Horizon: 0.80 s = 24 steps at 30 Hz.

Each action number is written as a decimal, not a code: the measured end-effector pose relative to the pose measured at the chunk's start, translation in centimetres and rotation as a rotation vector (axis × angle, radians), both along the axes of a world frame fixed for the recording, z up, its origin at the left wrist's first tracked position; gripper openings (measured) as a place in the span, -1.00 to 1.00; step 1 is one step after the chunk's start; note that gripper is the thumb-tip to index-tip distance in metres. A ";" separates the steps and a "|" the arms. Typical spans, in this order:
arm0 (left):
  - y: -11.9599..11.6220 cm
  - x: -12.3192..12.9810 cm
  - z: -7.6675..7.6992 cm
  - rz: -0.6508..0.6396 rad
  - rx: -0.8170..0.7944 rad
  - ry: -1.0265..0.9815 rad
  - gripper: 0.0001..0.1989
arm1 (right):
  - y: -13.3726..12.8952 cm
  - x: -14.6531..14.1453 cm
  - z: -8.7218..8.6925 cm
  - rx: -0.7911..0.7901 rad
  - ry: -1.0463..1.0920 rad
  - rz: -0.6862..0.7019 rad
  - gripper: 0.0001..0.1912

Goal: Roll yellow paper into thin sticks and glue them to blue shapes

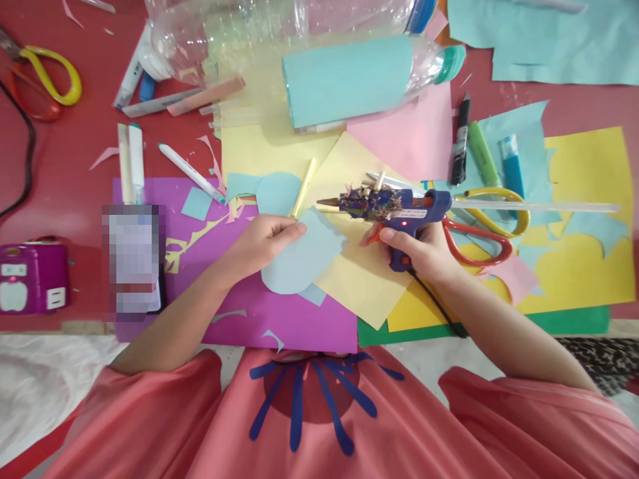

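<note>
L hand pinching lt-blue paper; R hand gripping dk-blue glue gun.

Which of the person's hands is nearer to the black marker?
Right. The right hand, around the glue gun, is below and slightly left of the black marker; the left hand, holding blue paper, is much farther left.

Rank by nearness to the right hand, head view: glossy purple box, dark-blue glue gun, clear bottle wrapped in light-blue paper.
1. Dark-blue glue gun, in the right hand.
2. Bottle, ahead and left.
3. Purple box, far left.
</note>
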State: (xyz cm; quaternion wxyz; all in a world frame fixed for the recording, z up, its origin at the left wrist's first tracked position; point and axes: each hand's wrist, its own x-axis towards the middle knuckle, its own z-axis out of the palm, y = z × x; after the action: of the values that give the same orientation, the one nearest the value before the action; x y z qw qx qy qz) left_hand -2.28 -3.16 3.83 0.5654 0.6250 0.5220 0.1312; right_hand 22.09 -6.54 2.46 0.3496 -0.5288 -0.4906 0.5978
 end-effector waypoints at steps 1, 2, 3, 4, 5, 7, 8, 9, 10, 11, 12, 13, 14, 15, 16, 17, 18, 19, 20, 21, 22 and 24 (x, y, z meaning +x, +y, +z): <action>0.0 0.0 -0.1 0.003 0.002 0.002 -0.61 | -0.1 -0.1 -0.1 0.008 -0.014 -0.006 -0.77; 0.0 0.0 -0.1 0.005 0.003 0.004 -0.61 | -0.2 -0.1 -0.1 0.015 -0.032 -0.014 -0.77; -0.1 0.0 -0.2 0.008 0.006 0.006 -0.61 | -0.3 -0.1 -0.2 0.024 -0.051 -0.021 -0.77; -0.1 0.0 -0.3 0.010 0.009 0.007 -0.61 | -0.3 -0.1 -0.3 0.033 -0.070 -0.027 -0.77; -0.1 0.0 -0.3 0.010 0.012 0.007 -0.61 | -0.3 0.0 -0.3 0.042 -0.088 -0.030 -0.76; -0.2 0.0 -0.4 0.008 0.018 0.005 -0.61 | -0.3 0.1 -0.4 0.058 -0.114 -0.023 -0.74; -0.2 0.0 -0.4 0.006 0.023 0.003 -0.61 | -0.3 0.1 -0.4 0.064 -0.127 -0.018 -0.73; -0.2 0.0 -0.4 0.005 0.029 0.003 -0.60 | -0.3 0.1 -0.4 0.070 -0.143 -0.013 -0.73; -0.2 0.0 -0.4 0.004 0.034 0.004 -0.60 | -0.3 0.1 -0.4 0.076 -0.159 -0.007 -0.72; -0.2 0.0 -0.4 0.004 0.040 0.006 -0.60 | -0.3 0.1 -0.4 0.083 -0.173 -0.003 -0.72; -0.2 0.0 -0.4 0.004 0.048 0.008 -0.60 | -0.3 0.0 -0.4 0.090 -0.184 -0.001 -0.72; -0.2 0.0 -0.4 0.004 0.054 0.010 -0.60 | -0.4 0.0 -0.4 0.099 -0.192 -0.001 -0.72; -0.2 0.1 -0.5 0.004 0.059 0.011 -0.60 | -0.4 0.0 -0.4 0.111 -0.197 -0.001 -0.73; -0.2 0.1 -0.4 0.003 0.064 0.013 -0.60 | -0.4 -0.1 -0.4 0.123 -0.203 -0.001 -0.73; -0.2 0.1 -0.4 0.002 0.067 0.014 -0.60 | -0.5 -0.1 -0.5 0.135 -0.210 0.000 -0.73; -0.2 0.2 -0.4 0.001 0.068 0.016 -0.60 | -0.5 -0.1 -0.5 0.146 -0.217 0.002 -0.73; -0.2 0.2 -0.4 0.000 0.068 0.017 -0.60 | -0.5 -0.1 -0.5 0.152 -0.225 0.005 -0.72; -0.2 0.2 -0.4 -0.001 0.067 0.020 -0.60 | -0.5 -0.1 -0.5 0.154 -0.233 0.007 -0.72; -0.2 0.2 -0.3 0.000 0.067 0.022 -0.61 | -0.5 -0.2 -0.5 0.155 -0.241 0.007 -0.72; -0.2 0.2 -0.3 0.001 0.067 0.023 -0.61 | -0.5 -0.2 -0.5 0.157 -0.246 0.007 -0.72; -0.2 0.2 -0.3 0.002 0.067 0.024 -0.60 | -0.4 -0.2 -0.4 0.163 -0.253 0.006 -0.72; -0.2 0.2 -0.3 0.000 0.065 0.025 -0.60 | -0.4 -0.1 -0.4 0.190 -0.271 0.006 -0.73</action>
State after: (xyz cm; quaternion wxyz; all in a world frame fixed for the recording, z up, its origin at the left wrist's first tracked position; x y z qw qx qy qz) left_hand -2.07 -3.35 3.52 0.5382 0.6447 0.5245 0.1403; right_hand 21.96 -6.92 2.06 0.3269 -0.5675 -0.5891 0.4732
